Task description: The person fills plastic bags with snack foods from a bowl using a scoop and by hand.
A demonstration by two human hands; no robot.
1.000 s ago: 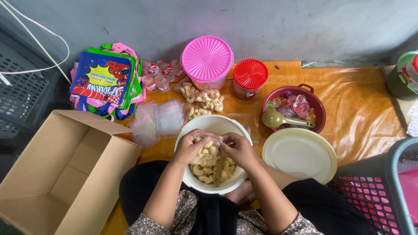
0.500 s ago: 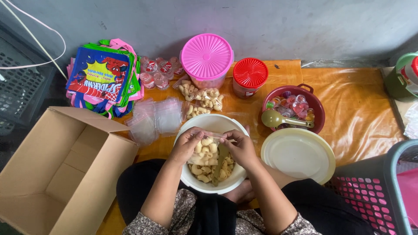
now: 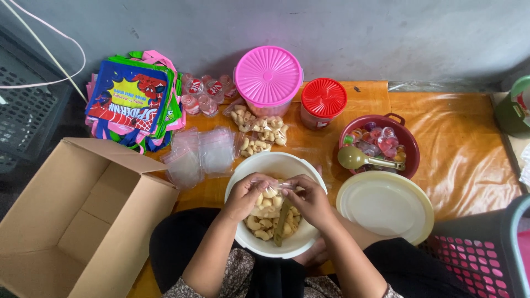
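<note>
I'm pinching a small clear plastic bag (image 3: 279, 187) between my left hand (image 3: 247, 194) and right hand (image 3: 310, 200), fingers closed on its mouth, over the white bowl (image 3: 243, 171) of pale curled crackers (image 3: 265, 223). I'm filling it, I think; next comes sealing, needing a steady pinch. Filled packets (image 3: 259, 129) lie beyond, flat empty bags (image 3: 201, 154) left, pink-lidded tub (image 3: 268, 77) behind.

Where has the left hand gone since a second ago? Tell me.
No real move: the left hand stays over the white bowl, beside the right hand.
</note>
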